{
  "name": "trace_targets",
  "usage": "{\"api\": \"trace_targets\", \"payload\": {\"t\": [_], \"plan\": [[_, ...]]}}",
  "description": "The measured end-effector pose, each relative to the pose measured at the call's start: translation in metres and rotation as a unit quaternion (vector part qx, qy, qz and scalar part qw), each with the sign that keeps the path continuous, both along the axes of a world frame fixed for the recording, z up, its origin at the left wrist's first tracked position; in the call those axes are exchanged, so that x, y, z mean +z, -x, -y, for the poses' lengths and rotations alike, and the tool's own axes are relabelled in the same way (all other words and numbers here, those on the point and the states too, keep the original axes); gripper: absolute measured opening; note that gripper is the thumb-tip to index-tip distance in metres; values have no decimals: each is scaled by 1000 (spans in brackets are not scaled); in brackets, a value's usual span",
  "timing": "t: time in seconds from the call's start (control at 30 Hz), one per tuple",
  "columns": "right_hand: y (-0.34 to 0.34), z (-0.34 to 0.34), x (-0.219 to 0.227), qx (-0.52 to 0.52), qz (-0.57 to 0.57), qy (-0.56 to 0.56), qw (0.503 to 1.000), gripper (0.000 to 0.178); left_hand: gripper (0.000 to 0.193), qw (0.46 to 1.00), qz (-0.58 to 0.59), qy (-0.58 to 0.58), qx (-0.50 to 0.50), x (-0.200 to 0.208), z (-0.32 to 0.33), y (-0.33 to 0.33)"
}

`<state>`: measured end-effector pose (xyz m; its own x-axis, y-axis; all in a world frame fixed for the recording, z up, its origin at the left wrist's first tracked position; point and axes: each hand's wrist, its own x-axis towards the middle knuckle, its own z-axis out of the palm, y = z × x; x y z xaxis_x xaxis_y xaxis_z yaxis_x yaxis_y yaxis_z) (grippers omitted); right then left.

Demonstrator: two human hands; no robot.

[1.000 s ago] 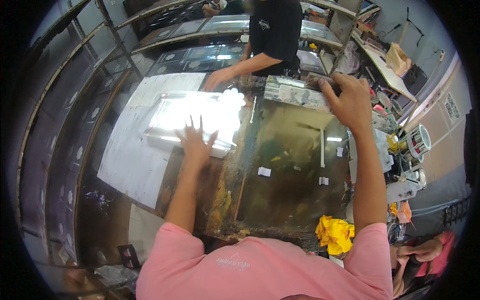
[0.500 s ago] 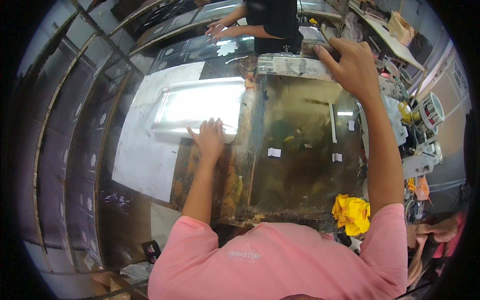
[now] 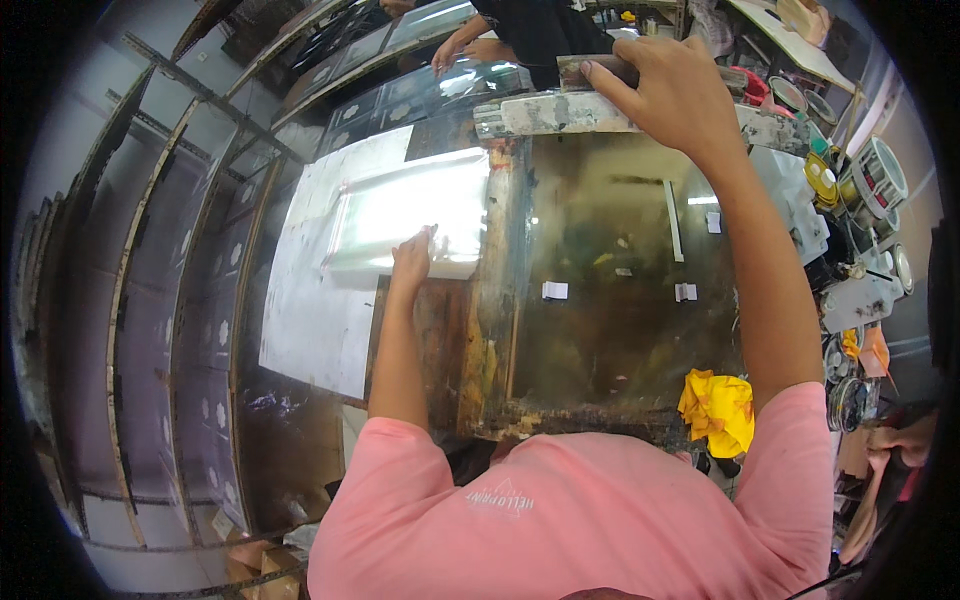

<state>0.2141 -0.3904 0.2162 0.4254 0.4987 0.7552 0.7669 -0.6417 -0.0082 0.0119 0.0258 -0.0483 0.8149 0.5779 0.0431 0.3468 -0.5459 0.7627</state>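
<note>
My left hand (image 3: 412, 262) has its fingers gathered in a pinch at the near edge of a stack of glossy clear plastic sheets (image 3: 385, 215). The stack lies on white paper (image 3: 310, 300). Ahead on the right, my right hand (image 3: 685, 95) grips a brown wooden piece (image 3: 590, 72) along a paint-stained pale bar (image 3: 550, 114). Below that bar lies a brownish, glossy flat printing bed (image 3: 600, 340). It carries small white tabs (image 3: 555, 290) and a thin white strip (image 3: 673, 220).
A crumpled yellow cloth (image 3: 717, 412) lies by the bed's near right corner. Paint cans (image 3: 878, 178) and plastic jugs (image 3: 855, 302) crowd the right side. Tall metal racks (image 3: 175, 330) stand left. Another person in black (image 3: 530, 40) works beyond the table.
My left hand's fingers, spread on the sheets before, are now drawn together. The bar under my right hand looks higher and reaches farther left. The other person's hands have shifted.
</note>
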Motion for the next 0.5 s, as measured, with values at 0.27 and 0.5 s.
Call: {"api": "trace_targets", "payload": {"t": [0.27,0.5], "plan": [[-2,-1,9,-16,-21,26,999,56,61,993,63,-66,80,122,-6,1],[-7,-2,6,4,46,5,999,54,53,905,-26,-405,-128,135,93,-18]]}}
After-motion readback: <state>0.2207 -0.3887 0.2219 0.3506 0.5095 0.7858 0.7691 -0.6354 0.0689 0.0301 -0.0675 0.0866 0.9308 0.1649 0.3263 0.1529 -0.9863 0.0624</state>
